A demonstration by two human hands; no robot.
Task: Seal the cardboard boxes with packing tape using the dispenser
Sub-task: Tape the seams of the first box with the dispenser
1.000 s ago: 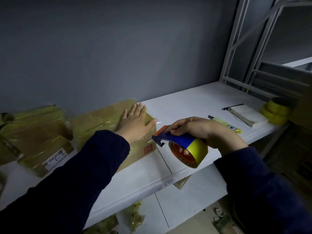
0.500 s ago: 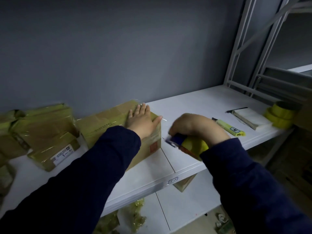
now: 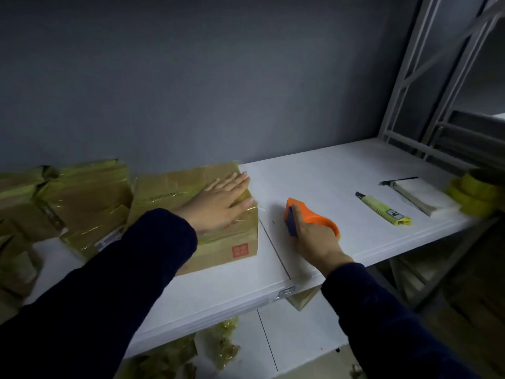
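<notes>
Lowered since a second ago, the dispenser [image 3: 311, 218] sits on the shelf [image 3: 341, 170] right of the box [image 3: 218, 251]. Flat on the box lies the left hand [image 3: 221, 205], grip apart; the right hand [image 3: 314, 240] clamps its grip on the dispenser. Unpressed, the tape [image 3: 169, 196] end could peel.

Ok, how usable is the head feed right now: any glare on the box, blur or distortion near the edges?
Head view: dim overall; glossy tape streaks glint on the cardboard box by the left hand; yellow tape rolls at the right edge are smeared; the rack frame leans, likely wide-angle distortion; the dispenser in the right hand reads sharp.
</notes>
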